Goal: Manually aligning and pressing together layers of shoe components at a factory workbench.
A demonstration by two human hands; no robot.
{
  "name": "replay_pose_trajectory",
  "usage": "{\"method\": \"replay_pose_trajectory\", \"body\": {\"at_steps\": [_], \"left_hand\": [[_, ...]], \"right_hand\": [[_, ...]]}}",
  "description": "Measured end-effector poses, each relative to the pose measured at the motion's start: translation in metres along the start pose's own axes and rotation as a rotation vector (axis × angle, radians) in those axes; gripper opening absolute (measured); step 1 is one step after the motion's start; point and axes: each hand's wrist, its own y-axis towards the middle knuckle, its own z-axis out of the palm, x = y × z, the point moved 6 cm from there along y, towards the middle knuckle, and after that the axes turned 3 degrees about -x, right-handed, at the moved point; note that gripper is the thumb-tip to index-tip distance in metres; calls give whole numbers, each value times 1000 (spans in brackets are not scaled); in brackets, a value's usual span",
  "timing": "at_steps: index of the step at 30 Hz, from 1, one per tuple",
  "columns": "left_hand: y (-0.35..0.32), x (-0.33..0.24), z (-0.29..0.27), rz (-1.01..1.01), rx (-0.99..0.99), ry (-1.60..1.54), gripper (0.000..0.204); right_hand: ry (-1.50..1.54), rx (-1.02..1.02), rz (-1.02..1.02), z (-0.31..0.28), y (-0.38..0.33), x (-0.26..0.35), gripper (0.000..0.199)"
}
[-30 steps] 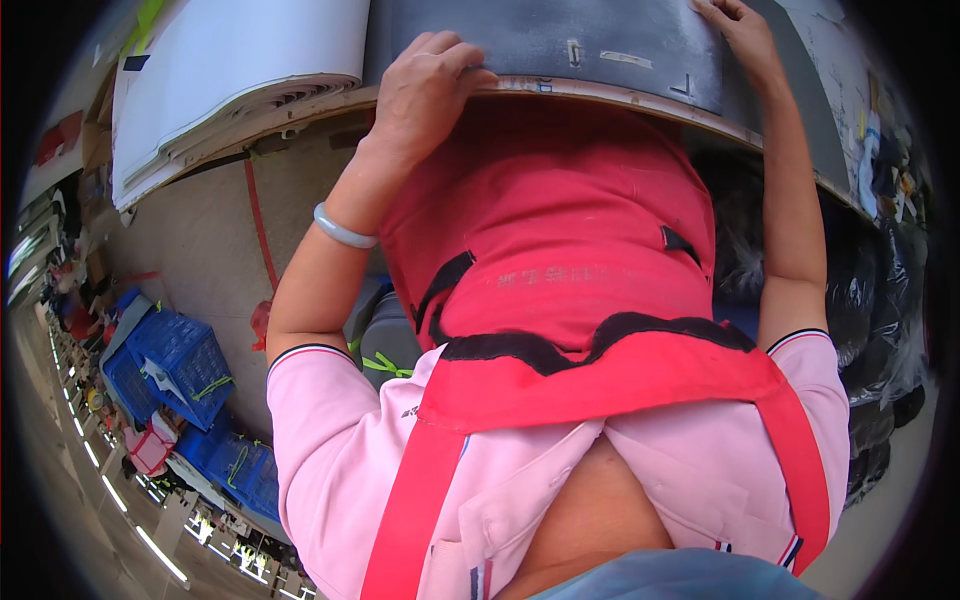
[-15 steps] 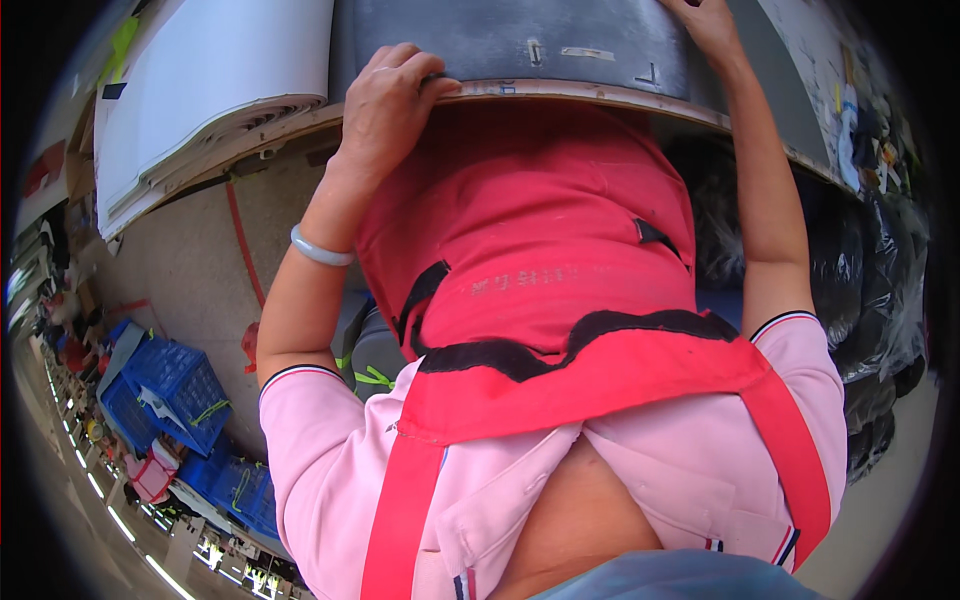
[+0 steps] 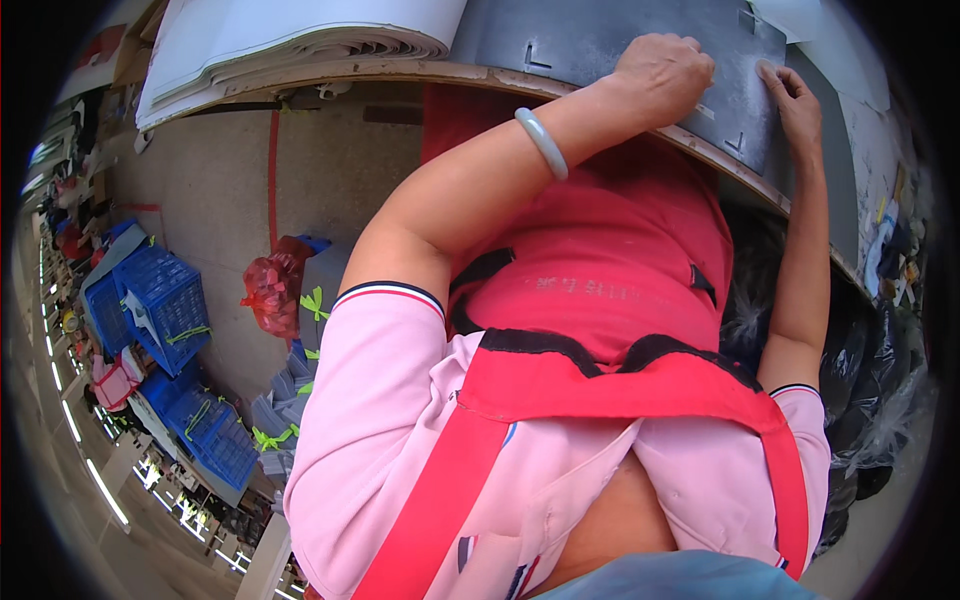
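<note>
A: Where was the dark grey board (image 3: 610,30)?

B: At the top of the frame, right of centre, lying flat on the table (image 3: 483,73). Pale scuffs ran over it, and an L-shaped mark (image 3: 537,58) showed near its lower left corner.

A: And the left hand (image 3: 664,78)?

B: Upper right of centre, over the board near its front edge, the forearm slanting across the front of the red apron (image 3: 620,240). Its fingers were curled in; I couldn't tell whether they gripped anything. A pale bracelet (image 3: 541,143) circled that arm.

A: What about the right hand (image 3: 796,108)?

B: Farther right, at the board's right side. Thumb and fingers were close together, only a narrow gap between them. Whether they pinched the edge, I couldn't tell.

A: Anything nearby?

B: Layered white sheets (image 3: 310,28) at upper left, beside the board. Lower down, at left, blue crates (image 3: 165,295) and a red plastic bag (image 3: 274,290) showed; dark plastic bags (image 3: 855,345) filled the right.
</note>
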Motion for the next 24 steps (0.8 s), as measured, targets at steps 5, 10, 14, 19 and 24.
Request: {"method": "replay_pose_trajectory", "body": {"at_steps": [5, 10, 14, 19, 24], "left_hand": [[2, 13, 27, 81, 100, 38, 23], [1, 7, -5, -9, 178, 184, 29], [-3, 11, 5, -10, -22, 171, 31], [-2, 5, 13, 4, -32, 161, 31], [-3, 5, 9, -15, 13, 186, 32]], "right_hand": [[125, -280, -100, -9, -11, 1, 32], [235, 89, -158, 8, -74, 48, 20], [38, 93, -255, 8, -118, 69, 17], [-126, 120, -407, 11, -133, 69, 14], [-295, 151, -476, 8, -131, 74, 15]]}}
